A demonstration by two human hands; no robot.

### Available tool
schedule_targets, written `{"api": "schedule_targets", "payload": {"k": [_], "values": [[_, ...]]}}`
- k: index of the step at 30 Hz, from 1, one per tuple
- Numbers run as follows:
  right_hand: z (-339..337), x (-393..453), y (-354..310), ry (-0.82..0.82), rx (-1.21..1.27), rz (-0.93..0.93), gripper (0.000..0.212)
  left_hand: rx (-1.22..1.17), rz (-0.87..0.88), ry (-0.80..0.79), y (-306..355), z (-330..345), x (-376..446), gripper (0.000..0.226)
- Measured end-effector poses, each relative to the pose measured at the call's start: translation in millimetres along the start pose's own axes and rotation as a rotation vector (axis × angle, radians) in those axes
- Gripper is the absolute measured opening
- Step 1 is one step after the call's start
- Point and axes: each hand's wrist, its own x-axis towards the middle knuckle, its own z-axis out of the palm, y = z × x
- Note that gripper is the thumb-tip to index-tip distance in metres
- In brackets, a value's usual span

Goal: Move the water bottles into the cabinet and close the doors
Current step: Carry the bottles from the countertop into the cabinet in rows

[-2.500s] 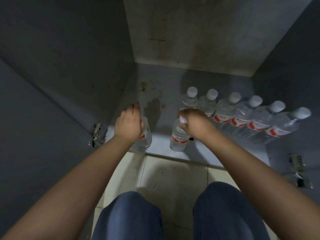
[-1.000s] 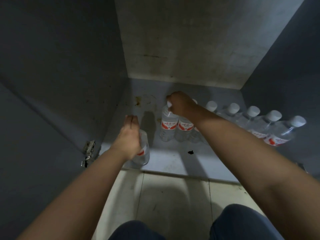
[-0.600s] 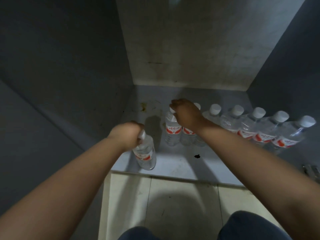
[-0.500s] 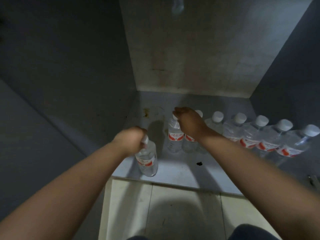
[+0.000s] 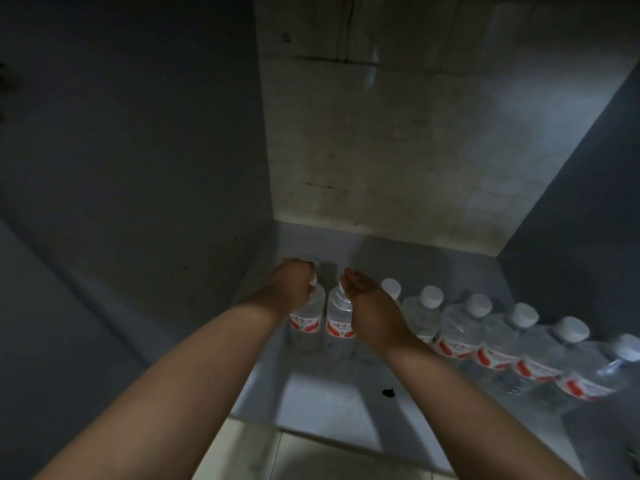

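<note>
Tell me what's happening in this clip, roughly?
A person is lining up water bottles inside an open cabinet. The left hand grips the leftmost bottle by its top. The right hand rests at the cap of the next bottle. More bottles stand in a row to the right.

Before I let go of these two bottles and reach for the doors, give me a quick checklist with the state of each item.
1. Leftmost bottle stands on the cabinet floor, upright: ok; left hand grips its cap.
2. Second bottle upright beside it: ok; right hand is on its top with fingers fairly straight.
3. Row of bottles to the right is upright and in line: ok.
4. All bottles sit back from the front edge: ok.
5. Doors free to swing: cannot tell, they are out of view.
6. More bottles left outside: cannot tell.
</note>
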Motion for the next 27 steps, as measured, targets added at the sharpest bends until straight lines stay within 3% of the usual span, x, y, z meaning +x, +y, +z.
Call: {"api": "schedule_targets", "payload": {"k": [7, 10, 16, 19, 23, 25, 27], "values": [[8, 4, -11, 0.066, 0.008, 0.023, 0.055, 0.097, 0.029, -0.010, -2, 0, 16, 0.030], [14, 11, -17, 0.227, 0.010, 0.111, 0.047, 0.097, 0.027, -0.004, -4, 3, 15, 0.031], [14, 1, -16, 0.206, -0.043, 0.096, 0.051, 0.043, 0.033, -0.024, -8, 15, -1, 0.055], [10, -11, -7, 0.033, 0.000, 0.040, 0.061, -0.070, 0.012, 0.035, -9, 18, -16, 0.053], [-13, -24, -12, 0.034, 0.036, 0.038, 0.066, -0.151, -0.074, 0.135, -10, 8, -54, 0.044], [-30, -36, -25, 0.044, -0.042, 0.011, 0.062, -0.138, -0.083, 0.186, -10, 3, -80, 0.042], [-41, -53, -35, 0.092, -0.102, -0.008, 0.038, -0.056, -0.141, 0.089, -7, -8, -112, 0.043]]}}
